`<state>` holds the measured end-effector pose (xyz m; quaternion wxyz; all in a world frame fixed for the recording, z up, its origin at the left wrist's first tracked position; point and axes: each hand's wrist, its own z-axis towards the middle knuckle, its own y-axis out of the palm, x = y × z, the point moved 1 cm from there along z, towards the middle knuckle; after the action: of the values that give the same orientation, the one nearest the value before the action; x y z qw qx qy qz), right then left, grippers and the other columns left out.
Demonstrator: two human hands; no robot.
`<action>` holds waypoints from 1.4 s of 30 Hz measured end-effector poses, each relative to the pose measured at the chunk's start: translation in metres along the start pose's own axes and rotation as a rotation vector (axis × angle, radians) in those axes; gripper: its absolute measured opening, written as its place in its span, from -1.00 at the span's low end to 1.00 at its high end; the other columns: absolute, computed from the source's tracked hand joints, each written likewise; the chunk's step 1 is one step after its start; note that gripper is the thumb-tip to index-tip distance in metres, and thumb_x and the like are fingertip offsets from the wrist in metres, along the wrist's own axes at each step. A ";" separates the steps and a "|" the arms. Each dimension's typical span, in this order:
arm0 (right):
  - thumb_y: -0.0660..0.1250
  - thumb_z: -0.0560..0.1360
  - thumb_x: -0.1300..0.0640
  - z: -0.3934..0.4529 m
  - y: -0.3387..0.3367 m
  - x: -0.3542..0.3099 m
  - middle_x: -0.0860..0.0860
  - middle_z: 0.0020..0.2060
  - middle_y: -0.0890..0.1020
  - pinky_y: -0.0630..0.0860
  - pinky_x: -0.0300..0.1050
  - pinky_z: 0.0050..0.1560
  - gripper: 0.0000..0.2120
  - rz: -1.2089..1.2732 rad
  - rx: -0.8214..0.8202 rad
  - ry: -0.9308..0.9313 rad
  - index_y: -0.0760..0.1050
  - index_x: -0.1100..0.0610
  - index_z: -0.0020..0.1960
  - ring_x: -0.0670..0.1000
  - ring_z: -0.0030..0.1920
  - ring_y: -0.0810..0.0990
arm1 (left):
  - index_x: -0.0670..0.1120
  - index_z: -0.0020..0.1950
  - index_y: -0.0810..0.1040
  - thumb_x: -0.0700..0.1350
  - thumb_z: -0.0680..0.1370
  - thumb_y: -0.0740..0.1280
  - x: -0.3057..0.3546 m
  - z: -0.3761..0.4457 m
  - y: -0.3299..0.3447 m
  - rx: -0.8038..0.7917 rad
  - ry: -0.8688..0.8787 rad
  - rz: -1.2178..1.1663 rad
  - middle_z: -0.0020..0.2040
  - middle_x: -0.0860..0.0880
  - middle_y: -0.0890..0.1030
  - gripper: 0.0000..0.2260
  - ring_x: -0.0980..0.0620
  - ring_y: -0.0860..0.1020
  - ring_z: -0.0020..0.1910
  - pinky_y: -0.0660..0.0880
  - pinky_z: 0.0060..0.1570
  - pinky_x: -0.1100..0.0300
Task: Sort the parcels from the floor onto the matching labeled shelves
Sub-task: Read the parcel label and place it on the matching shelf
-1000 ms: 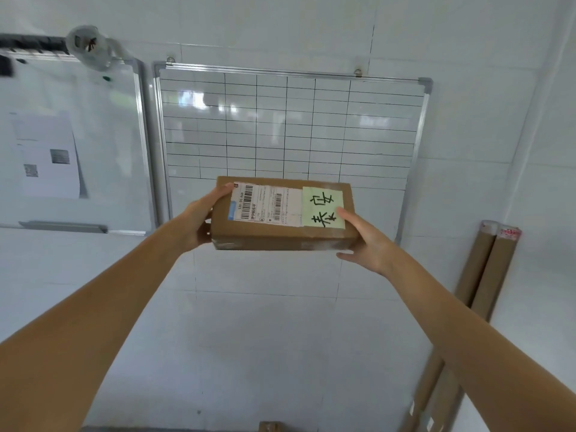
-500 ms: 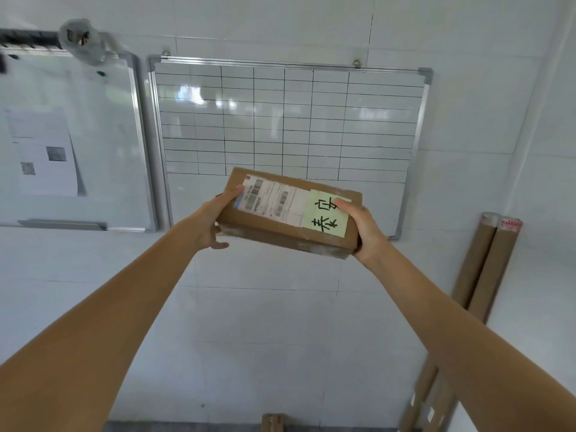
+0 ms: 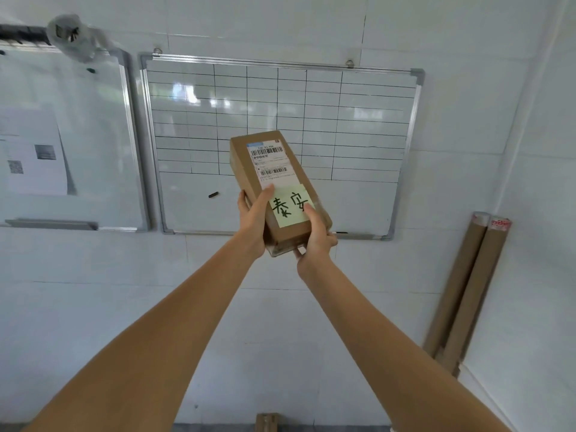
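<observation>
The box (image 3: 274,182) has turned since the earlier frame: it lay crosswise between the two hands, and now it points lengthwise away from the person, its far end raised toward the gridded whiteboard (image 3: 280,145). The hands have come in close together at its near end.

Nearest, both bare forearms reach up from the bottom corners. The left hand (image 3: 254,219) is clamped on the box's left side, thumb lying over the top edge. The right hand (image 3: 316,235) grips the near right corner, thumb pressed on the yellow note (image 3: 288,207), fingers curled beneath. The note carries dark handwritten characters and sits on the near half of the box's top face. Beyond it is a white shipping label (image 3: 269,162) with barcodes. The box is sealed; what it holds cannot be seen.

The box is held in the air in front of the gridded whiteboard's lower middle. Left of that whiteboard hangs a second board (image 3: 78,135) with printed sheets on it. Right of the whiteboard and lower, two cardboard tubes (image 3: 467,291) lean against the wall. Below the whiteboard, at the bottom edge of the view, a small brown thing (image 3: 266,423) peeks in, too cut off to identify.
</observation>
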<state>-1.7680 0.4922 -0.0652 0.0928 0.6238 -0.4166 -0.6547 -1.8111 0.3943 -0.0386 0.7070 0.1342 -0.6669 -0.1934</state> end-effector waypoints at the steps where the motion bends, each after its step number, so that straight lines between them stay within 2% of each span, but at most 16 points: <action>1: 0.55 0.44 -0.02 0.002 -0.003 -0.002 0.11 0.20 0.62 0.58 -0.08 -0.10 -0.38 -0.058 -0.020 0.001 0.35 0.12 0.36 0.00 0.04 0.64 | 0.17 0.54 0.17 0.10 0.51 0.44 0.000 0.001 -0.004 -0.010 0.005 0.033 0.20 -0.06 0.66 -0.31 -0.10 0.64 0.13 0.59 0.13 -0.15; 4: 0.48 0.35 -0.18 0.008 -0.011 -0.015 0.05 0.26 0.66 0.48 -0.04 0.05 -0.35 -0.279 -0.080 -0.003 0.50 0.05 0.36 0.03 0.22 0.60 | 0.20 0.55 0.15 0.13 0.48 0.46 0.004 0.003 -0.013 -0.053 0.037 0.103 0.21 -0.03 0.66 -0.27 -0.08 0.65 0.14 0.58 0.18 -0.16; 6: 0.44 0.42 -0.18 0.013 -0.013 -0.027 0.02 0.23 0.68 0.46 -0.02 0.08 -0.46 -0.409 -0.144 -0.060 0.53 0.03 0.33 0.08 0.28 0.60 | 0.18 0.54 0.21 0.13 0.46 0.47 0.008 0.004 -0.016 -0.086 0.069 0.114 0.19 -0.02 0.68 -0.29 -0.07 0.67 0.12 0.59 0.17 -0.15; 8: 0.42 0.51 -0.13 0.015 -0.010 -0.041 -0.02 0.16 0.68 0.54 -0.03 0.06 -0.54 -0.431 -0.244 -0.145 0.44 -0.04 0.35 0.11 0.26 0.64 | 0.15 0.49 0.30 0.09 0.50 0.44 0.014 0.002 -0.016 -0.135 0.098 0.125 0.14 -0.01 0.70 -0.40 -0.06 0.70 0.07 0.63 0.09 -0.09; 10: 0.34 0.62 -0.11 0.014 -0.006 -0.056 -0.09 0.11 0.63 0.60 0.06 0.20 -0.51 -0.443 -0.312 -0.212 0.29 -0.16 0.50 0.02 0.12 0.66 | 0.14 0.47 0.35 0.05 0.54 0.41 0.016 -0.002 -0.014 -0.197 0.105 0.154 0.09 0.00 0.72 -0.49 -0.04 0.71 0.01 0.66 -0.03 0.00; 12: 0.30 0.65 -0.12 0.013 0.000 -0.067 -0.06 0.17 0.66 0.59 0.12 0.30 -0.46 -0.471 -0.362 -0.284 0.25 -0.12 0.58 0.02 0.11 0.68 | 0.13 0.49 0.32 0.03 0.56 0.40 0.012 -0.009 -0.010 -0.267 0.132 0.204 0.09 0.00 0.72 -0.48 -0.02 0.71 0.01 0.65 -0.07 0.05; 13: 0.30 0.65 -0.10 0.013 0.004 -0.070 -0.01 0.20 0.68 0.63 0.12 0.26 -0.47 -0.478 -0.382 -0.318 0.29 -0.07 0.57 0.05 0.13 0.71 | 0.13 0.50 0.29 0.02 0.57 0.38 0.009 -0.012 -0.008 -0.286 0.142 0.229 0.10 0.00 0.71 -0.47 0.00 0.71 0.01 0.65 -0.07 0.06; 15: 0.31 0.65 -0.04 0.011 0.008 -0.074 0.07 0.21 0.72 0.68 0.10 0.17 -0.54 -0.454 -0.385 -0.346 0.39 -0.01 0.52 0.10 0.12 0.73 | 0.09 0.51 0.24 0.08 0.60 0.32 0.008 -0.016 -0.004 -0.289 0.174 0.272 0.13 0.00 0.68 -0.49 0.00 0.70 0.04 0.65 0.00 0.04; 18: 0.31 0.66 0.00 0.008 0.007 -0.075 0.09 0.22 0.72 0.63 0.18 0.26 -0.60 -0.372 -0.411 -0.332 0.46 0.05 0.47 0.17 0.21 0.71 | 0.01 0.47 0.34 0.34 0.53 0.22 0.015 -0.016 -0.003 -0.297 0.212 0.277 0.26 -0.05 0.62 -0.38 -0.08 0.62 0.21 0.56 0.22 -0.10; 22: 0.31 0.65 0.00 0.007 0.008 -0.070 0.10 0.23 0.72 0.60 0.22 0.30 -0.62 -0.353 -0.451 -0.341 0.50 0.04 0.45 0.18 0.23 0.69 | 0.06 0.46 0.41 0.20 0.68 0.00 0.037 -0.017 -0.003 -0.240 0.346 0.312 0.25 0.11 0.59 -0.55 0.10 0.56 0.25 0.48 0.23 0.09; 24: 0.33 0.61 -0.08 0.006 0.010 -0.064 0.10 0.22 0.72 0.58 0.24 0.32 -0.56 -0.353 -0.425 -0.340 0.49 0.03 0.45 0.18 0.23 0.70 | 0.03 0.50 0.39 0.22 0.68 -0.05 0.040 -0.019 -0.001 -0.351 0.341 0.320 0.28 0.02 0.63 -0.49 0.07 0.62 0.22 0.55 0.18 0.08; 27: 0.33 0.41 -0.38 0.004 0.013 -0.057 0.08 0.28 0.69 0.57 0.24 0.34 -0.23 -0.405 -0.425 -0.317 0.40 -0.03 0.52 0.14 0.26 0.68 | 0.02 0.53 0.35 0.21 0.69 -0.09 0.036 -0.017 -0.001 -0.423 0.292 0.288 0.33 -0.06 0.60 -0.48 -0.05 0.62 0.24 0.58 0.21 0.01; 29: 0.25 0.43 -0.44 0.006 0.012 -0.054 0.06 0.33 0.66 0.57 0.20 0.34 -0.19 -0.442 -0.450 -0.312 0.35 -0.06 0.56 0.11 0.30 0.66 | 0.04 0.57 0.27 0.17 0.70 -0.10 0.034 -0.014 -0.004 -0.426 0.288 0.282 0.36 -0.06 0.58 -0.51 -0.07 0.60 0.27 0.57 0.22 0.01; 32: 0.15 0.56 -0.35 0.009 0.012 -0.051 0.06 0.35 0.64 0.60 0.13 0.31 -0.33 -0.470 -0.479 -0.321 0.35 -0.04 0.56 0.11 0.32 0.65 | 0.06 0.61 0.16 0.15 0.70 -0.09 0.030 -0.008 -0.011 -0.404 0.291 0.277 0.42 -0.08 0.52 -0.52 -0.10 0.55 0.33 0.55 0.26 -0.02; 37: 0.14 0.71 -0.13 0.008 0.019 -0.048 0.05 0.34 0.64 0.62 0.07 0.27 -0.55 -0.434 -0.511 -0.333 0.33 -0.04 0.55 0.09 0.31 0.65 | 0.11 0.60 0.16 0.13 0.71 -0.09 0.034 -0.009 -0.018 -0.373 0.322 0.290 0.44 -0.07 0.50 -0.55 -0.09 0.54 0.35 0.50 0.32 -0.07; 42: 0.14 0.72 -0.10 0.007 0.025 -0.040 0.06 0.34 0.63 0.63 0.04 0.24 -0.56 -0.416 -0.531 -0.325 0.30 -0.02 0.57 0.08 0.30 0.65 | 0.07 0.59 0.20 0.12 0.71 -0.07 0.038 -0.005 -0.025 -0.361 0.331 0.279 0.40 -0.06 0.53 -0.55 -0.08 0.57 0.32 0.56 0.24 0.02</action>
<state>-1.7759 0.5054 -0.0201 0.0490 0.5373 -0.1060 -0.8352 -1.8070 0.3551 -0.0165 0.8384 -0.0573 -0.5093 -0.1853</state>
